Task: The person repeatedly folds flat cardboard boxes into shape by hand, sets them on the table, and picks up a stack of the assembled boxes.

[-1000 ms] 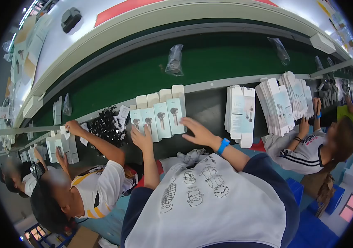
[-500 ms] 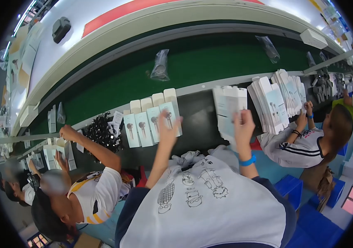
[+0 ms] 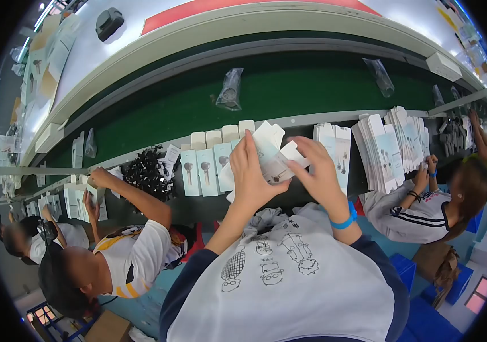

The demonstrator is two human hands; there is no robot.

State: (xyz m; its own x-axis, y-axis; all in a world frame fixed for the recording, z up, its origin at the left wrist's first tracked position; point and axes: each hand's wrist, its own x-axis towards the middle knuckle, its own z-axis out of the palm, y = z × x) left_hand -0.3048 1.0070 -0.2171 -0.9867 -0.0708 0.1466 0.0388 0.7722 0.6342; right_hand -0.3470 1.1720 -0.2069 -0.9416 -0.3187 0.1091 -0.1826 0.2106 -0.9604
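In front of my chest, both hands are on a white and pale-blue earphone carton (image 3: 275, 162) with its end flaps sticking up. My left hand (image 3: 249, 181) is closed around its left side. My right hand (image 3: 322, 178) pinches the right part near a flap, with thumb and fingers close together. To the left, several upright earphone boxes (image 3: 208, 171) stand in a row with their top flaps raised. Close to my right hand lies a pile of flat cartons (image 3: 341, 154). The left hand hides part of the row.
Black cables (image 3: 147, 171) lie heaped left of the boxes. More stacked cartons (image 3: 381, 154) lie to the right. Bagged items (image 3: 229, 90) rest on the green conveyor belt (image 3: 300, 85). A co-worker (image 3: 135, 245) sits at left, another (image 3: 426, 211) at right.
My hands have come together over the table. A carton is now held between them, where before the right hand was at the flat pile and the left at the row.
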